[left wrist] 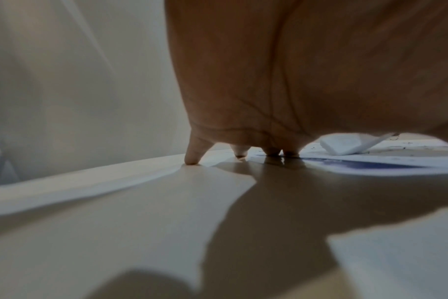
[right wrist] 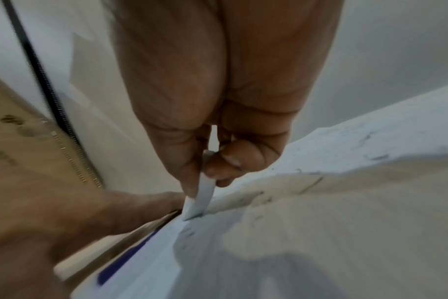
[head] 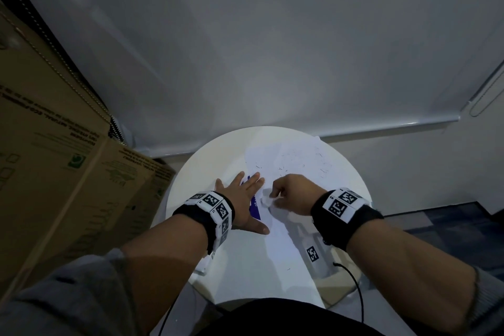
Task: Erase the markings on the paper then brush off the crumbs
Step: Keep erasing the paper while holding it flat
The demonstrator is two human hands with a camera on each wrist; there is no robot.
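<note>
A white sheet of paper [head: 289, 166] lies on a round white table [head: 191, 180], with dark eraser crumbs [head: 321, 163] scattered over its far half. My left hand [head: 242, 199] lies flat with spread fingers, pressing the paper's left edge and a blue-printed sheet [head: 255, 209] under it. My right hand [head: 289, 194] pinches a white eraser [head: 266, 200] between thumb and fingers. In the right wrist view the eraser [right wrist: 200, 200] stands on its edge against the paper [right wrist: 320, 222]. The left wrist view shows my fingertips [left wrist: 192, 159] on the table and the eraser [left wrist: 343, 144] beyond them.
A large brown cardboard box [head: 54, 172] stands against the table's left side. A white wall and skirting [head: 381, 128] run behind the table. A black cable [head: 354, 286] hangs off the near right edge, next to a small marker tag [head: 312, 253].
</note>
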